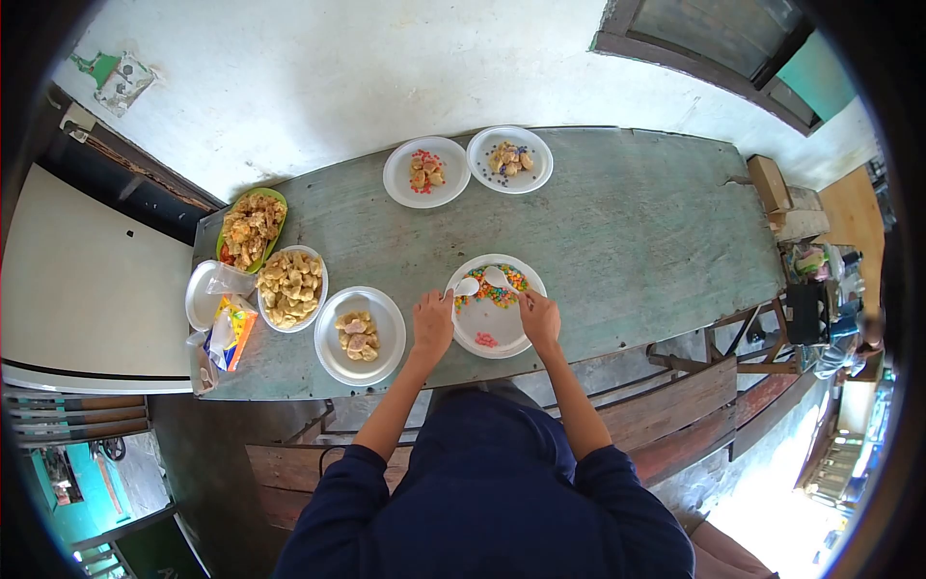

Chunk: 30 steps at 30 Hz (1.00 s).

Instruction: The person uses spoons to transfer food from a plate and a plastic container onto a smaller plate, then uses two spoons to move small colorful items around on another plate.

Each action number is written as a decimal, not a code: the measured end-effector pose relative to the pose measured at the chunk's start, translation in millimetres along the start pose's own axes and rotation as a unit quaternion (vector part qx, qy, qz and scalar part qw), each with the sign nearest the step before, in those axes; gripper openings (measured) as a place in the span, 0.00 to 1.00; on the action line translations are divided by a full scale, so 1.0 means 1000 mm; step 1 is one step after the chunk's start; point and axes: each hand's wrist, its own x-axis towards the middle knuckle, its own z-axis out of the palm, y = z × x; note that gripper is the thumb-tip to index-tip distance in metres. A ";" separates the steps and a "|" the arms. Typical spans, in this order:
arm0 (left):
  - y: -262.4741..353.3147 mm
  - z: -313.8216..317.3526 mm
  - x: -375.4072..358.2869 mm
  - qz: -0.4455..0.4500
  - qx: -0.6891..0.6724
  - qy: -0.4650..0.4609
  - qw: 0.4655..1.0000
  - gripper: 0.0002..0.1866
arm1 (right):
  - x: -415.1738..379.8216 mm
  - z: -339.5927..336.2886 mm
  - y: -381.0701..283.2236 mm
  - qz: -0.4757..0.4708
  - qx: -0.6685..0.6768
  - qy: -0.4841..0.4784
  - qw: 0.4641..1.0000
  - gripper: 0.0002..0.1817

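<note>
Seen from above: a long grey-green weathered wooden table [627, 222] running left to right, far edge against a white plastered wall [338, 77], near edge just in front of a brown wooden bench [675, 415]; broad bare planking right of centre, well apart from any dish, reaching to the right end beside stacked wooden blocks [776, 198]; crowded at the left end, though. At the near edge, centre: a round white foam plate [502, 338] with a heap of small multicoloured candy-like bits across its far half and a small pink patch nearer the body; rim close to the table's near edge. Left hand [432, 323] curled round the handle of a white plastic spoon [465, 287] at the plate's left rim; right hand [540, 317] gripping a second white plastic spoon [498, 278], bowl resting among the coloured bits. Just left of the left hand, a round silvery plate of pale dumpling-like pieces [360, 335], near but apart; further left a white bowl of beige fried pieces [290, 287], a green oval dish of browned food [251, 230], a colourful snack packet [231, 333]. Near the far edge, two round white plates with small portions [426, 172] [509, 159], side by side, almost touching.
</note>
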 end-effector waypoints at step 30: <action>0.014 0.012 0.001 0.028 -0.065 0.001 0.997 0.21 | -0.020 -0.035 0.013 -0.039 -0.061 0.030 0.997 0.11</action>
